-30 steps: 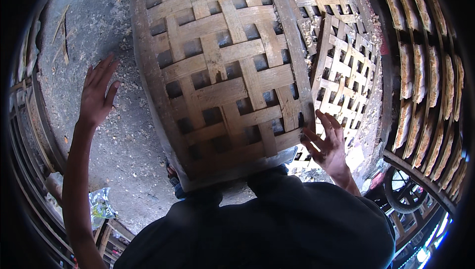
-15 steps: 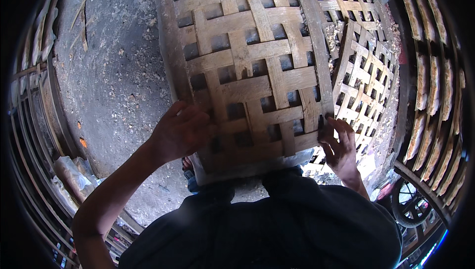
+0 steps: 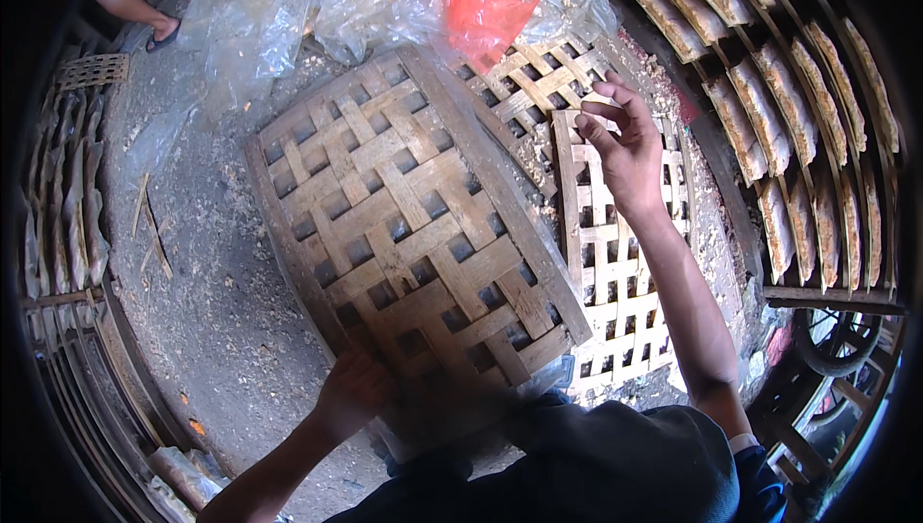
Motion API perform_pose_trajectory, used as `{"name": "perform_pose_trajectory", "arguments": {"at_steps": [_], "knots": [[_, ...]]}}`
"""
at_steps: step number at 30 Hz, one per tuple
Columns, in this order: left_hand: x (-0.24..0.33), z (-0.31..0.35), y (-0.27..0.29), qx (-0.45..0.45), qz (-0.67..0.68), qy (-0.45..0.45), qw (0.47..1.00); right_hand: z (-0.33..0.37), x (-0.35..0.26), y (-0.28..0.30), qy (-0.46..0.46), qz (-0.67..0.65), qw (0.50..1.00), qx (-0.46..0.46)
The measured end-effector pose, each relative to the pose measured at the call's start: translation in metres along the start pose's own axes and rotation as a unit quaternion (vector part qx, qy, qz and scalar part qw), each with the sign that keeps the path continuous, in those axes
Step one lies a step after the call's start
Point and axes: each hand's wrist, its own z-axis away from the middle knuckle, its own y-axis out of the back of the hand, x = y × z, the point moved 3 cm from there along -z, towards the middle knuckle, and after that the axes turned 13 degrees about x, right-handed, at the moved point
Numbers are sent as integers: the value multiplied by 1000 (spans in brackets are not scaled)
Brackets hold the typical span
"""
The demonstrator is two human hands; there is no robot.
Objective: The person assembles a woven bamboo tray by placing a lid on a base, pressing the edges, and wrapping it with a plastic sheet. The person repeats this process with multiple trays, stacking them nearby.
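Observation:
A large woven rack [image 3: 404, 225] of flat wooden strips in a dark frame lies in front of my body, with clear plastic sheeting showing under its near edge. At its near left edge, my left hand [image 3: 358, 390] is closed on the side of the rack, its fingertips partly lost in shadow and blur. My right hand [image 3: 630, 143] is raised over a smaller woven rack [image 3: 615, 263] on the right, its fingers apart and curved, with nothing visible in it. Another woven rack [image 3: 524, 90] lies farther back.
Clear plastic sheeting [image 3: 365, 4] and a red plastic bag [image 3: 490, 9] are heaped at the far side. Slatted shelving [image 3: 769, 110] bearing long crusted strips stands right, above a wheel [image 3: 836, 340]. Another person's foot [image 3: 163, 33] is far left. Crumbs litter the grey floor [image 3: 212, 263].
My right hand has left the large rack's right edge and risen forward over the smaller rack. My left hand stays at the rack's near left. The view has shifted, showing more of the far side.

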Motion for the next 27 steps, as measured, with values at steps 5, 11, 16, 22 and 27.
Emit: {"name": "perform_pose_trajectory", "arguments": {"at_steps": [5, 11, 16, 22, 27], "knots": [[9, 5, -8, -26, 1, 6, 1000, 11, 19, 12, -37, 225, 968, -99], [3, 7, -14, -44, 62, 26, 997, 37, 65, 44, -45, 276, 946, -164], [-13, -4, -9, -148, 59, 60, 985, 20, 71, 36, -40, 300, 933, -194], [-105, -12, 36, 199, 16, 203, 959, -19, 51, 3, 51, 331, 899, -282], [-203, 25, 49, 221, 22, 380, 898, -71, 5, -83, 268, 513, 720, -381]]}}
